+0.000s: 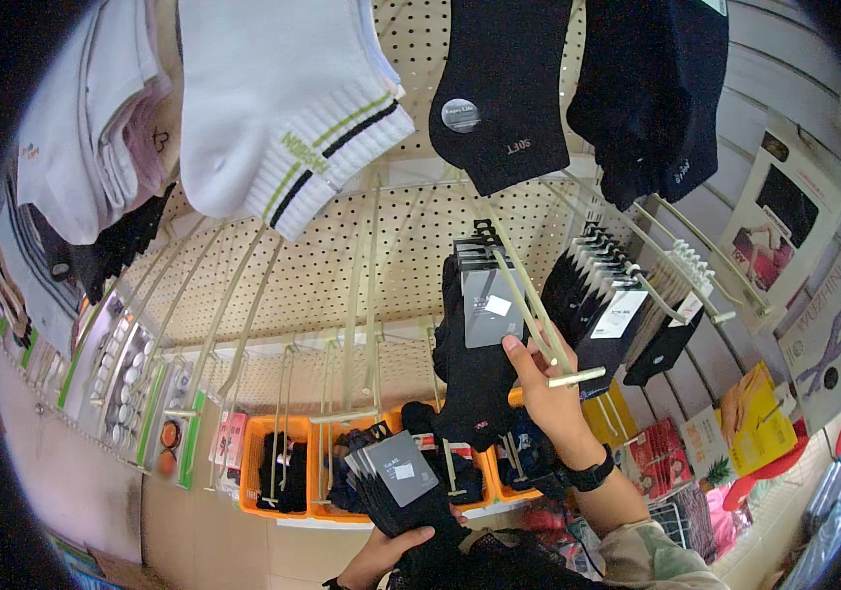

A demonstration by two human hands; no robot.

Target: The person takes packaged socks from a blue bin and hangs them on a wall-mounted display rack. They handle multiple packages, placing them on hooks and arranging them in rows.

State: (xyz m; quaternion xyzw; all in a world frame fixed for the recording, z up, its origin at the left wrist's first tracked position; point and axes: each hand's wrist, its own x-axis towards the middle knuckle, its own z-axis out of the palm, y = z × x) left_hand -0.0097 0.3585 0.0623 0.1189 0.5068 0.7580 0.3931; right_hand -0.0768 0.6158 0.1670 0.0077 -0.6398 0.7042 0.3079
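My left hand (389, 552) is closed around a stack of black socks (391, 509) at the bottom of the view. The top pair carries a grey card label (400, 469) with a white sticker. Higher up and to the right, my right hand (544, 383) grips a bundle of black socks (476, 383) hanging from a metal hook (531, 317). Its thumb presses the lower right corner of the grey card (493, 306), and its other fingers are partly hidden behind the hook. A black band (592, 472) circles the right wrist.
White ankle socks (280, 110) and dark socks (509, 81) hang close overhead. Long hooks (232, 310) stick out from the perforated back panel (317, 273). Orange baskets (249, 464) with dark items stand below. More packaged socks (601, 295) hang to the right, beside hosiery packets (782, 214).
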